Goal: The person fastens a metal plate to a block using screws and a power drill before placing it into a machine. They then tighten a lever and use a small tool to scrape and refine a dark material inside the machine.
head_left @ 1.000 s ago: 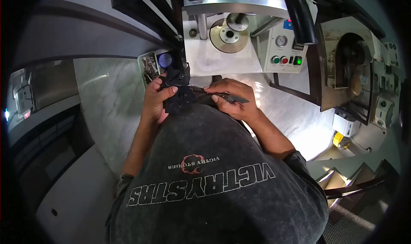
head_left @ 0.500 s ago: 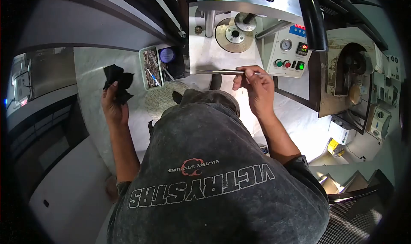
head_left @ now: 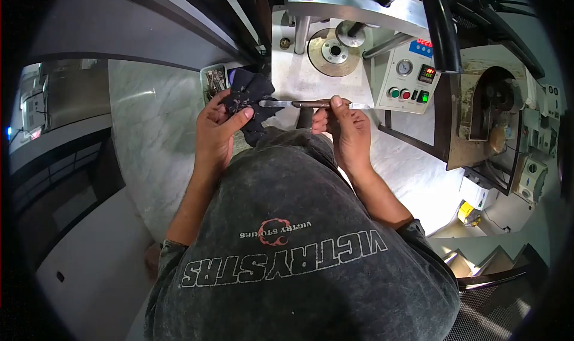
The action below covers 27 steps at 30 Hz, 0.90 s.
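My left hand (head_left: 214,129) is closed on a crumpled black cloth (head_left: 257,89), thumb on top, with small pale and brown specks on its surface near the fingers. From the right, my right hand (head_left: 351,139) pinches a slim spatula (head_left: 306,104) by its brown handle, thumb over the top. Its flat metal blade points left, and the tip overlaps the cloth's edge in this view. Both hands are in front of my chest, close to the near edge of the machine's white base (head_left: 293,81).
On the white base sits a round metal disc (head_left: 320,63) between steel posts. To its right stands a control box (head_left: 399,72) with lit displays and buttons. A light green tray (head_left: 204,81) of small tools is partly hidden behind my left hand. Farther right is a worn housing (head_left: 457,144).
My left hand has brought the black cloth in from the far left to the spatula's blade. My right hand has shifted slightly left and down, still holding the spatula.
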{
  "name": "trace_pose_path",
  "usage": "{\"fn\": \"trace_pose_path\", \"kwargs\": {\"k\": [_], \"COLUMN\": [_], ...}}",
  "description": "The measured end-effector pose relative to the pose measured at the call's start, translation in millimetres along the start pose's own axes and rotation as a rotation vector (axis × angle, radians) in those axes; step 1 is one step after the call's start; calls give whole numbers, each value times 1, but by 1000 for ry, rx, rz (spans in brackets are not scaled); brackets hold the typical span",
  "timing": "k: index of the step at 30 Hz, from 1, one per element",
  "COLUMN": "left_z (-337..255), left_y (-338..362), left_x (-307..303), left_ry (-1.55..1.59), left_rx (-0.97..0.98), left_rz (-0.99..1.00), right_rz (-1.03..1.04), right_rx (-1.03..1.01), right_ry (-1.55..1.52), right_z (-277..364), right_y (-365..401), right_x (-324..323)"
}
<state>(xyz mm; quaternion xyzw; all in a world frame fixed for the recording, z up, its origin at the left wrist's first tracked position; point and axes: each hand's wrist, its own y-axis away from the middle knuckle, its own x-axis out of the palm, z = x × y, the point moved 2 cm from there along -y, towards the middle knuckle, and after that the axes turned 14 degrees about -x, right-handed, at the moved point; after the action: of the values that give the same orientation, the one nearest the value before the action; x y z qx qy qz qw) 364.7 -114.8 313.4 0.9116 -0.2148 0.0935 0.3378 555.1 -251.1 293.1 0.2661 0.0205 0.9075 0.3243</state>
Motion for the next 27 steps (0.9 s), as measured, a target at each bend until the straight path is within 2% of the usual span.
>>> {"fn": "trace_pose_path", "kwargs": {"k": [7,11,13,14,16,25,26,27], "left_z": [0,-1,4,3,1,18,19,19], "left_y": [-3,0,-3,-2,0,10,11,11], "left_x": [5,7,-1,-2,1,-31,-41,-57], "left_ry": [-45,-110,-386,-384,-529,-463,-456,-516], "left_rx": [21,11,27,27,36,-24,-31,-36], "left_rz": [53,1,-77,-81,-63,-38,-47,-150], "right_rz": [30,65,77,83,91,190,219,226], "right_rx": [-104,-116,-114,-114,-99,67,66,75], "right_ry": [80,149,147,146,152,217,237,240], "right_z": [7,5,4,4,-2,-25,-30,-36], "right_y": [6,11,11,12,12,14,15,15], "right_x": [7,10,12,13,13,32,35,35]}}
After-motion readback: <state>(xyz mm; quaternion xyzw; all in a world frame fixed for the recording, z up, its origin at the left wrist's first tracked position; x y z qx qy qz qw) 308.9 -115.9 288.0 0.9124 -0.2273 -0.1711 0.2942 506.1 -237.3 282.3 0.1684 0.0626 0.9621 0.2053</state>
